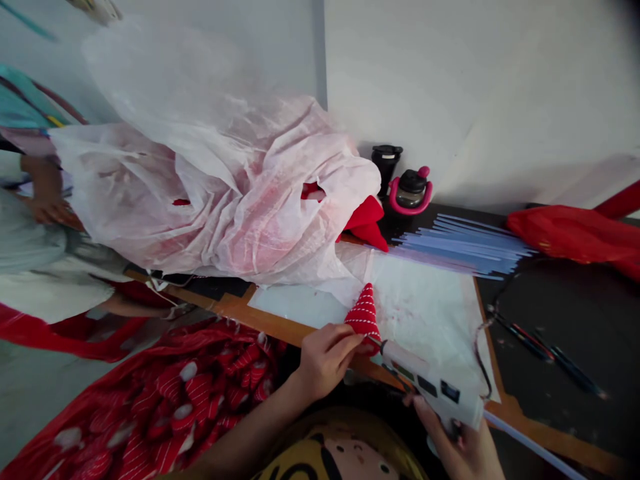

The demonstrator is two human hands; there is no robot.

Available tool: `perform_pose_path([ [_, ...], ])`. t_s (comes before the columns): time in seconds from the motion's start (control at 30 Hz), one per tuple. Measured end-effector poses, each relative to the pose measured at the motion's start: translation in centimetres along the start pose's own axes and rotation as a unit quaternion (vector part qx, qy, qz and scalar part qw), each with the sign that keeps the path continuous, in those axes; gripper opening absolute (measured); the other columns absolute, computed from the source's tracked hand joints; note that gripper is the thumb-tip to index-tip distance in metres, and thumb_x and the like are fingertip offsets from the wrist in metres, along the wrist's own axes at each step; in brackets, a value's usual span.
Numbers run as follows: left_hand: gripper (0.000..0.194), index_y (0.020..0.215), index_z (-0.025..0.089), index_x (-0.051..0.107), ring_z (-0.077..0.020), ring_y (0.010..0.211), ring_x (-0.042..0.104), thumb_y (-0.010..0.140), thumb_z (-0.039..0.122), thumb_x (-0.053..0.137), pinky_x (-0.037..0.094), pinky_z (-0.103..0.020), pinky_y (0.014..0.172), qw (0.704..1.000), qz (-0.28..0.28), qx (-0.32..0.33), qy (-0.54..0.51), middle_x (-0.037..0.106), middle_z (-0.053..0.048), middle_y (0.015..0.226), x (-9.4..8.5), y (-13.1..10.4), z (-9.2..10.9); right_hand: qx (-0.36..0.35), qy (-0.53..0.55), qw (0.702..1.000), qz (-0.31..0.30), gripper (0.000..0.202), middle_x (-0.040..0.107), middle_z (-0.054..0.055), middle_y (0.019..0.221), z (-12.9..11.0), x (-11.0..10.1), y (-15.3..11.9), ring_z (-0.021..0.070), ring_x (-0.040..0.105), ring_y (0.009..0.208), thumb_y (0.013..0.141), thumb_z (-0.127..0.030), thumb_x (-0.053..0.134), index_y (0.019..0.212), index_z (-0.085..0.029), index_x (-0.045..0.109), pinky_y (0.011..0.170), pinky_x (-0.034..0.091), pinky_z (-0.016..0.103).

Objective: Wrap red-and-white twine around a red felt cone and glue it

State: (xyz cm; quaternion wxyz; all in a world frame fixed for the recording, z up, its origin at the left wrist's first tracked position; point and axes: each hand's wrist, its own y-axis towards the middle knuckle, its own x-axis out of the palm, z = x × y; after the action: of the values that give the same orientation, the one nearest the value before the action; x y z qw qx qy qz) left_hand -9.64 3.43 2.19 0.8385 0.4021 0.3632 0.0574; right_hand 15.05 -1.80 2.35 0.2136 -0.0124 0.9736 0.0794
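Note:
My left hand (pixel 329 359) pinches the lower edge of a small red cone hat (pixel 364 313) with white dashed stripes, its tip pointing away from me. My right hand (pixel 457 437) is wrapped round the handle of a white hot glue gun (pixel 430 380). The gun's dark nozzle meets the hat's open lower edge, close to my left fingertips; whether glue is coming out is hidden. Beneath both lies a whitish work sheet (pixel 425 300) edged with brown tape. A cord runs from the back of the gun.
A big translucent white bag (pixel 240 180) of red pieces fills the left. Pale glue sticks (pixel 465 243), a black cup (pixel 387 167), a pink-handled bottle (pixel 411 190) and pens (pixel 550 353) lie beyond. A red sack of striped hats (pixel 200 393) stands lower left. Another person's hand (pixel 50 200) is far left.

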Motion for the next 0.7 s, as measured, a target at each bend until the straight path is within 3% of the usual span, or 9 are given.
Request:
perform_pose_path([
  [0.2,0.025,0.111,0.019,0.068,-0.016,0.077,0.066,0.09,0.006,0.062,0.056,-0.027,0.067,1.0,-0.005,0.012,0.014,0.073,-0.007,0.093,0.0,-0.2,0.2,-0.023,-0.021,0.999,-0.014,0.024,0.081,0.011,0.091,0.1,-0.3,-0.1,0.0273,0.079,0.082,0.089,-0.041,0.068,0.096,-0.021,0.079,0.079,0.064,0.031],
  [0.43,0.019,0.1,0.018,0.069,-0.0278,0.114,0.06,0.087,0.005,0.062,0.054,-0.044,0.093,0.999,-0.037,0.008,0.032,0.065,-0.014,0.128,0.1,-0.3,0.2,-0.023,-0.044,0.999,0.011,0.025,0.079,0.012,0.091,0.0,-0.2,1.3,0.0294,0.077,0.087,0.091,-0.041,0.066,0.097,-0.019,0.076,0.084,0.063,0.039],
  [0.57,0.016,0.094,0.017,0.066,-0.0275,0.122,0.058,0.088,0.004,0.059,0.05,-0.045,0.098,0.997,-0.073,0.006,0.014,0.067,-0.012,0.127,0.2,-0.1,0.1,-0.067,-0.096,0.993,-0.023,0.026,0.08,0.013,0.094,0.5,0.3,2.3,0.0311,0.078,0.088,0.092,-0.04,0.065,0.102,-0.018,0.077,0.08,0.064,0.039],
  [0.7,0.017,0.095,0.018,0.065,-0.0263,0.125,0.056,0.09,0.004,0.056,0.047,-0.046,0.102,0.995,-0.097,0.001,0.012,0.068,-0.011,0.127,0.1,-0.2,0.0,-0.069,-0.105,0.992,-0.026,0.026,0.08,0.013,0.096,0.6,0.6,2.5,0.0309,0.077,0.09,0.094,-0.039,0.062,0.101,-0.019,0.077,0.078,0.063,0.038],
])
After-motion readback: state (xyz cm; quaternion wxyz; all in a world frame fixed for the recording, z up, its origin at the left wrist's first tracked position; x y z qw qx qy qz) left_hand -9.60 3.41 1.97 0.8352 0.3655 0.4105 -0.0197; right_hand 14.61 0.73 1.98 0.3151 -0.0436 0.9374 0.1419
